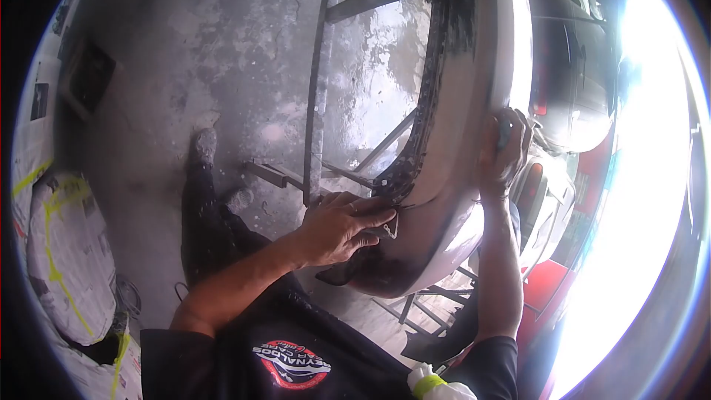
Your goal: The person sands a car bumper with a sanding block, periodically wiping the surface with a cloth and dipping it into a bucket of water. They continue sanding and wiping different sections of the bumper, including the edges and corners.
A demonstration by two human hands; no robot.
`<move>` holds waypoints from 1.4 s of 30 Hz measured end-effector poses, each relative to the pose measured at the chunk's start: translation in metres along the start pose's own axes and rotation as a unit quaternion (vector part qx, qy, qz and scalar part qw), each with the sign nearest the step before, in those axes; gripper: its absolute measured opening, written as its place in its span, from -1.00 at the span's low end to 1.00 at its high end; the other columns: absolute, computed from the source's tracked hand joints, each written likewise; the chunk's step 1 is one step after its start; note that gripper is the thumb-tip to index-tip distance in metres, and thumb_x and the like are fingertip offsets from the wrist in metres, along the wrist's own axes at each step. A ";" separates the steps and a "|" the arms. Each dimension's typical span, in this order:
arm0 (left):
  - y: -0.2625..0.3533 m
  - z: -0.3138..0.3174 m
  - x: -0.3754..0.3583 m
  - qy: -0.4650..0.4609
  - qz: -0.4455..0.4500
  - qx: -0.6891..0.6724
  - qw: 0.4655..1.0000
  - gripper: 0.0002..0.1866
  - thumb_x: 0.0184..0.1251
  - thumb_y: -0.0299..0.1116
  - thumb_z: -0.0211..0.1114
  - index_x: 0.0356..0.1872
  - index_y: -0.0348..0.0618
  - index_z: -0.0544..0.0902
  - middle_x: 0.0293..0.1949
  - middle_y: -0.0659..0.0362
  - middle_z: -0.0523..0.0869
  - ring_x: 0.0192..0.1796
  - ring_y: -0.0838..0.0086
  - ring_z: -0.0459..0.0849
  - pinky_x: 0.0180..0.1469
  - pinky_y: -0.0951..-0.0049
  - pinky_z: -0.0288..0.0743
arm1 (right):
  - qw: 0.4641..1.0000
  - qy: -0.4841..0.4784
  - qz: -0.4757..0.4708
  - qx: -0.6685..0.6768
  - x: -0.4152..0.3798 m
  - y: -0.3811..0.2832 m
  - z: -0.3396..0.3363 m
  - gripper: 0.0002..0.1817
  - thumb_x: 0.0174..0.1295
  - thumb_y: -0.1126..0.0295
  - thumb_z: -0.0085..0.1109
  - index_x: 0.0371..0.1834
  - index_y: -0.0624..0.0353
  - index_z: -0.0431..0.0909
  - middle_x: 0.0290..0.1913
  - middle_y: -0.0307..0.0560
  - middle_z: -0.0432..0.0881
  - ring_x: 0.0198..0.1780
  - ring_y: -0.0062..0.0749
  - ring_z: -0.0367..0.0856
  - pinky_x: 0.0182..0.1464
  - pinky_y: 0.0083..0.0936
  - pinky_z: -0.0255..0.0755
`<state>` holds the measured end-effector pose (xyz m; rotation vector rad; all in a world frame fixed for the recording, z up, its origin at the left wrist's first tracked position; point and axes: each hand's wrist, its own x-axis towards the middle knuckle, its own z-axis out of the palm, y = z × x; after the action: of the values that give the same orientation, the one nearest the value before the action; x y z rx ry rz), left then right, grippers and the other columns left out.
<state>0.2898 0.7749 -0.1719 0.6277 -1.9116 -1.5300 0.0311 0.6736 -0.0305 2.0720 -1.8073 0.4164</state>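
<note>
A car bumper (pixel 452 96), with dull, patchy grey and dark areas, curves down the middle of the view. My left hand (pixel 337 228) is at its near corner, thumb and fingers closed about the edge beside a small dark opening. My right hand (pixel 511 144) presses against the outer face, further up the curve. Its bent fingers are closed around a small greenish pad (pixel 505 133), mostly hidden by the hand; its exact kind cannot be made out.
A metal stand (pixel 318 96) stands under and beside the bumper. Paper-covered parts with yellow tape (pixel 70 259) are at the left. Cars (pixel 570 81) stand at the right, near a bright opening. The concrete floor (pixel 244 52) is stained.
</note>
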 end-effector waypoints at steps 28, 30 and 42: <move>-0.020 0.015 0.017 0.026 -0.007 -0.150 0.988 -0.47 0.32 -0.34 0.45 0.33 0.04 0.60 0.39 0.20 0.56 0.17 0.05 0.65 0.30 0.13 0.49 | 0.998 -0.010 -0.019 -0.057 0.002 -0.001 -0.002 -0.75 0.35 0.43 0.25 0.05 0.24 0.60 0.04 0.08 0.66 0.16 0.01 0.57 0.23 -0.15 0.43; -0.020 0.008 0.005 -0.007 -0.038 -0.159 0.986 -0.47 0.31 -0.34 0.46 0.32 0.04 0.61 0.38 0.21 0.57 0.16 0.04 0.65 0.29 0.14 0.50 | 0.998 -0.004 -0.024 -0.051 0.004 -0.005 -0.003 -0.75 0.35 0.43 0.25 0.06 0.24 0.60 0.04 0.09 0.66 0.16 0.01 0.57 0.23 -0.15 0.43; -0.005 0.029 0.021 0.105 0.037 -0.064 0.992 -0.54 0.28 -0.29 0.47 0.22 -0.01 0.68 0.29 0.16 0.64 0.05 0.11 0.65 0.18 0.19 0.54 | 1.000 -0.009 0.022 -0.002 0.003 -0.003 0.000 -0.72 0.32 0.42 0.25 0.08 0.19 0.55 0.13 0.11 0.57 0.18 0.07 0.51 0.27 -0.10 0.37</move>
<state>0.2545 0.7797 -0.1775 0.6268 -1.6493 -1.4648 0.0343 0.6713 -0.0289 2.0429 -1.8665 0.4065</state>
